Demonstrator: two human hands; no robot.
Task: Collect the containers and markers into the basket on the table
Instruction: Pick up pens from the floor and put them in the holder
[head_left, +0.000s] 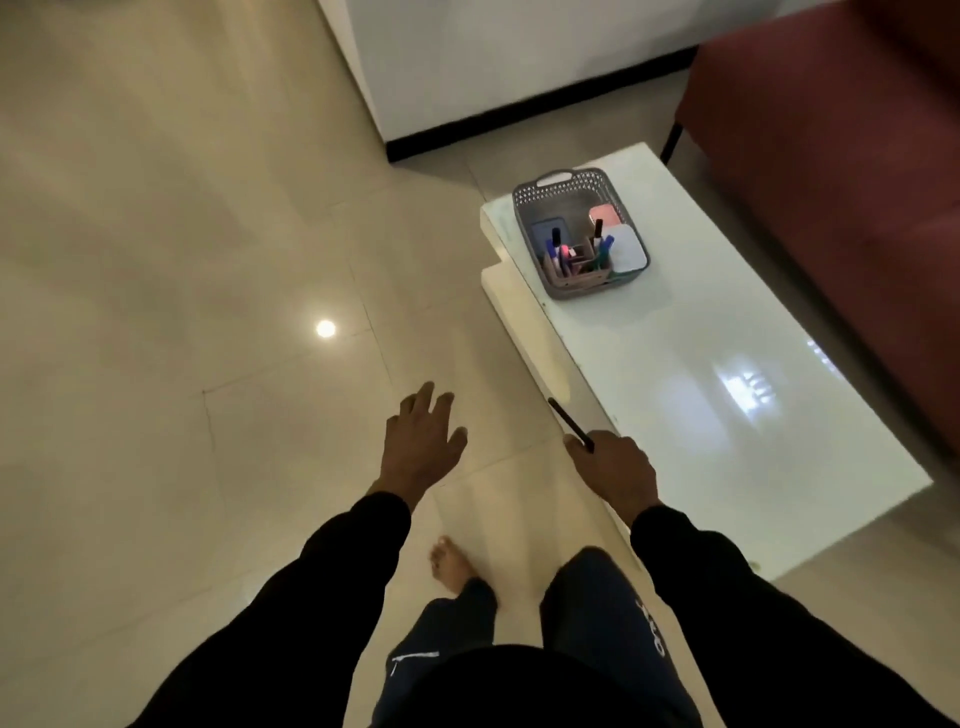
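A grey perforated basket (561, 195) stands at the far end of a glossy white low table (727, 374). Inside it are several markers (556, 244) upright in a wooden holder (582, 278), plus containers with a white lid (628, 249), a pink lid (603, 214) and a blue lid (545, 228). My right hand (613, 470) grips a dark marker (569, 423) that points up and left, at the table's near left edge. My left hand (421, 441) hangs over the floor with fingers spread and holds nothing.
A dark red sofa (841, 156) runs along the table's right side. A white cabinet with a black base (519, 62) stands behind the table. Beige floor tiles (182, 312) stretch to the left. My legs and a bare foot (452, 564) are below.
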